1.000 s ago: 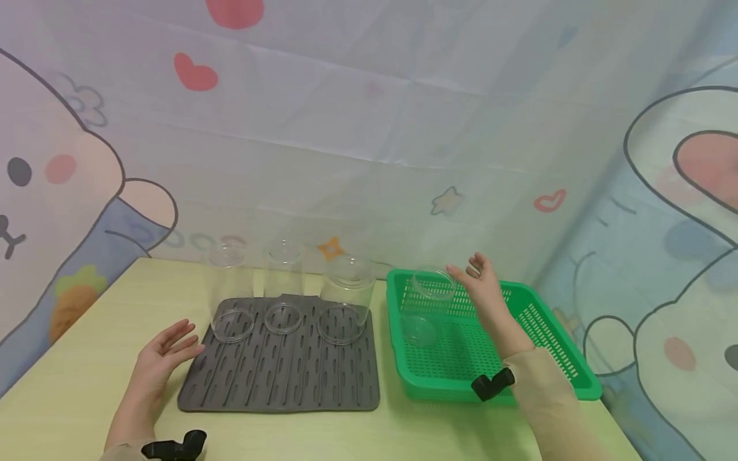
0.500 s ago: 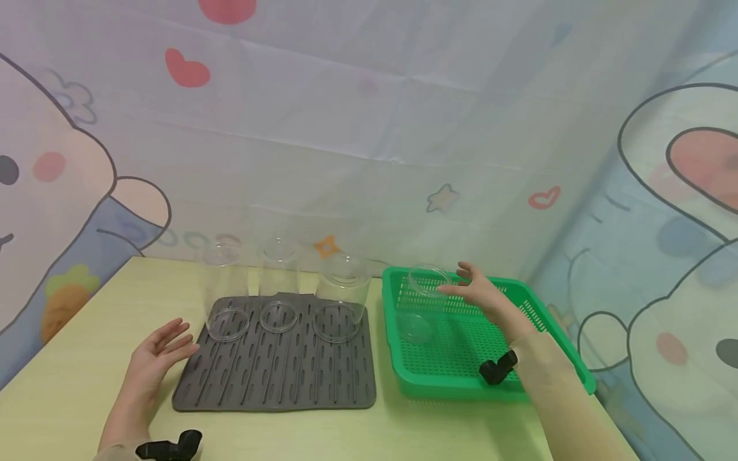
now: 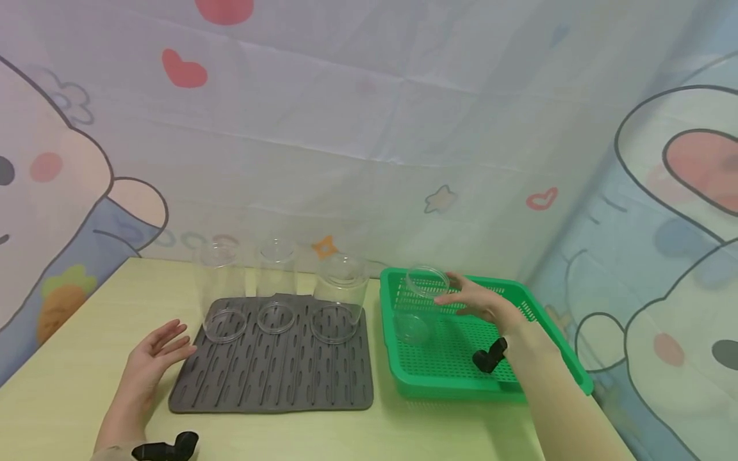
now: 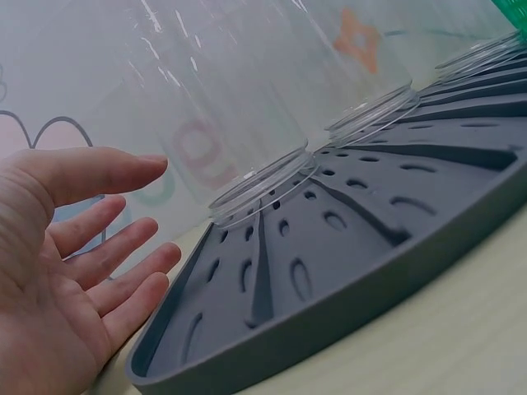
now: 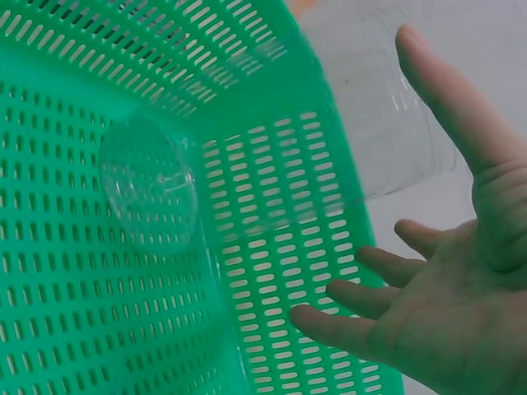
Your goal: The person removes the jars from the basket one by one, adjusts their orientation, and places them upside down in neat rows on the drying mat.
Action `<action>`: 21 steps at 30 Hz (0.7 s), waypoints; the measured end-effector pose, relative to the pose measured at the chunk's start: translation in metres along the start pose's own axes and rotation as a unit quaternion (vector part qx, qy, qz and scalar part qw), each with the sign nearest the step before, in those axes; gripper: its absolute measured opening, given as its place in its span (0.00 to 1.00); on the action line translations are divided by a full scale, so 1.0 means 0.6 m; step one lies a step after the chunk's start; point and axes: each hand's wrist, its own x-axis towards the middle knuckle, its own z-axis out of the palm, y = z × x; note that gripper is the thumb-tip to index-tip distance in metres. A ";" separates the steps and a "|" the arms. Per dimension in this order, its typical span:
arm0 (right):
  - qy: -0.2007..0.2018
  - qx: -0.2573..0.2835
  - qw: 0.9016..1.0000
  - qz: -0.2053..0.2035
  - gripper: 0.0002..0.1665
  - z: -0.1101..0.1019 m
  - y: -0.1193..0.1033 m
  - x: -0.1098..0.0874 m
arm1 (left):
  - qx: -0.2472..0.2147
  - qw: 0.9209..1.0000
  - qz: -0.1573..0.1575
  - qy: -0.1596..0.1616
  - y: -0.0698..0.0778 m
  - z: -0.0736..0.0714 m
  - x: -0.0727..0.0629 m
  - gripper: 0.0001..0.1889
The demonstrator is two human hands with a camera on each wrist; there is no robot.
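Observation:
In the head view, a clear jar (image 3: pixel 416 307) stands in the left part of the green plastic basket (image 3: pixel 455 387), its wide rim up. Right beside that rim is my right hand (image 3: pixel 484 302), thumb and fingers spread. The right wrist view shows the fingers extended and a gap between this hand (image 5: pixel 449 309) and the jar (image 5: pixel 362 115). My left hand (image 3: pixel 151 358) hovers by the left edge of the grey drying mat (image 3: pixel 271 390), holding nothing. Three clear containers, left (image 3: pixel 223 285), middle (image 3: pixel 277 278) and right (image 3: pixel 341 288), stand on the mat, ringed rims down.
A pale yellow table (image 3: pixel 323 438) lies under mat and basket. Behind it hangs a cartoon-printed cloth (image 3: pixel 346 128), close to the table's back edge. The basket's perforated walls rise around the jar.
My right hand has come down and turned from above the basket to beside the jar's rim. The left hand stays by the mat. The view has shifted slightly.

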 end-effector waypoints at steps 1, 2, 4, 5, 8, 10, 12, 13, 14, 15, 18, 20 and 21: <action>-0.004 0.004 1.000 0.003 0.62 0.001 0.000 0.002 | 0.001 1.000 0.000 0.000 0.000 0.000 0.000 0.47; -0.008 0.008 1.000 0.005 0.62 0.001 0.001 0.004 | 0.007 1.000 0.000 -0.001 0.001 -0.001 -0.001 0.47; -0.017 0.018 1.000 0.006 0.63 0.002 0.002 0.008 | 0.005 1.000 -0.002 0.000 0.001 -0.001 -0.001 0.47; -0.020 0.025 0.999 0.006 0.63 0.003 0.003 0.010 | 0.000 1.000 -0.003 0.001 0.001 -0.001 -0.001 0.47; -0.032 0.041 0.999 0.000 0.63 0.005 0.007 0.016 | 0.003 1.000 -0.004 0.003 0.001 -0.001 -0.001 0.47; -0.038 0.045 0.998 -0.005 0.62 0.007 0.009 0.019 | 0.002 1.000 -0.003 0.004 0.001 -0.001 -0.002 0.47; -0.040 0.049 0.998 -0.009 0.61 0.008 0.012 0.022 | 0.009 1.000 -0.002 0.002 0.001 -0.001 -0.002 0.47; -0.041 0.051 0.998 -0.011 0.60 0.009 0.013 0.024 | 0.003 1.000 -0.002 0.002 0.001 -0.001 -0.002 0.47; -0.042 0.050 0.998 -0.012 0.60 0.010 0.013 0.026 | 0.003 1.000 -0.002 0.002 0.001 -0.001 -0.002 0.47; -0.044 0.049 0.998 -0.014 0.60 0.010 0.014 0.028 | 0.002 1.000 -0.002 0.002 0.001 -0.001 -0.002 0.47; -0.048 0.051 0.997 -0.015 0.59 0.012 0.017 0.034 | 0.002 1.000 -0.002 0.002 0.002 -0.001 -0.002 0.46; -0.052 0.051 0.997 -0.015 0.58 0.014 0.019 0.035 | 0.007 1.000 -0.002 0.003 0.003 -0.001 -0.002 0.46; -0.054 0.052 0.997 -0.017 0.58 0.014 0.020 0.036 | 0.006 1.000 -0.002 0.003 0.003 -0.001 -0.002 0.46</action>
